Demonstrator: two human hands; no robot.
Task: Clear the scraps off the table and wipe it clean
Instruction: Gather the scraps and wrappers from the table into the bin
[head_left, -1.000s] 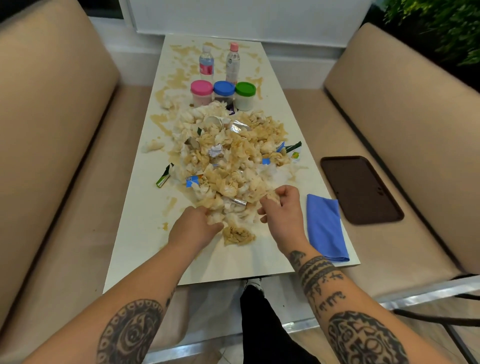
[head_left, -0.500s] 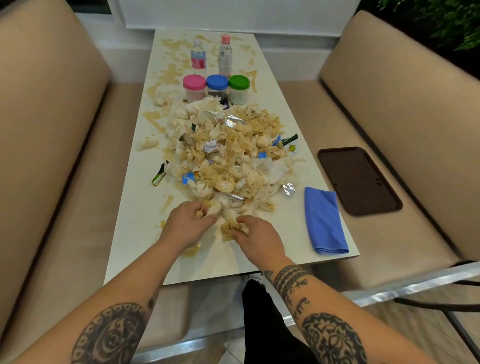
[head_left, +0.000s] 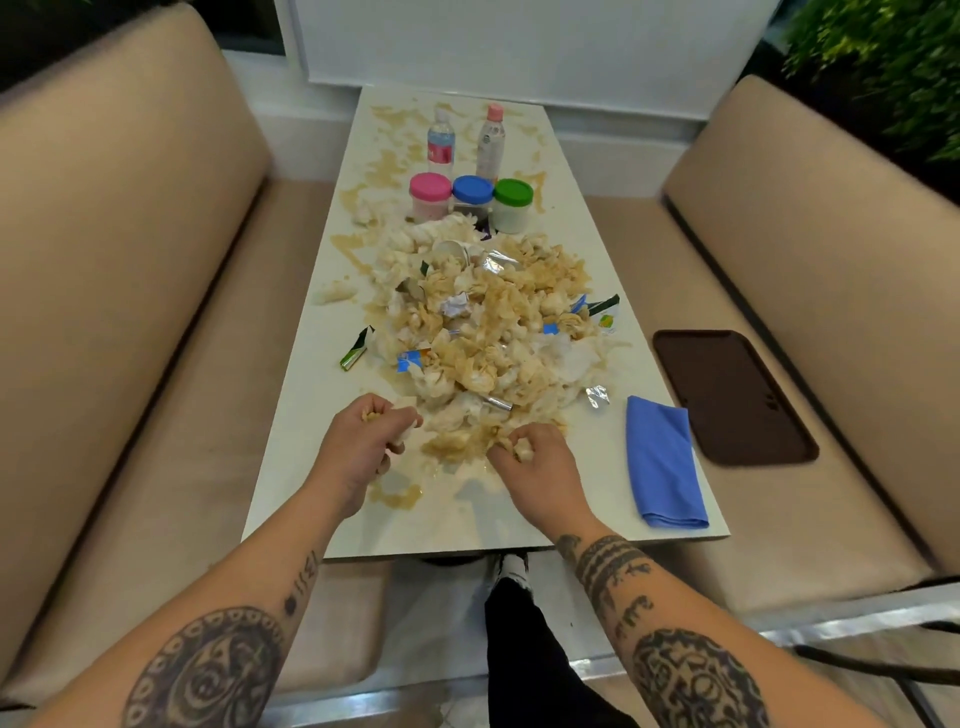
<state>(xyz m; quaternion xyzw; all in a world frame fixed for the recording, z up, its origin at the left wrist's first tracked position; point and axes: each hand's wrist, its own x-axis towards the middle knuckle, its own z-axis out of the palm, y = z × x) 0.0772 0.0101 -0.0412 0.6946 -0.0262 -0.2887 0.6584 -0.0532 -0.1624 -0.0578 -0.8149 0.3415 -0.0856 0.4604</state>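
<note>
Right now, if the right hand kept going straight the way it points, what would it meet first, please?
The right hand, already gripping a scrap, points up the table and slightly left. It would most likely run straight into the near edge of the scrap pile, though depth is hard to judge from this one view.

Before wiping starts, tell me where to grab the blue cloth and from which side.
Pinch the blue cloth at its near folded end, coming in from the right hand side. It lies flat and folded along the table's right edge, clear of the scrap pile, so that end is free.
</note>
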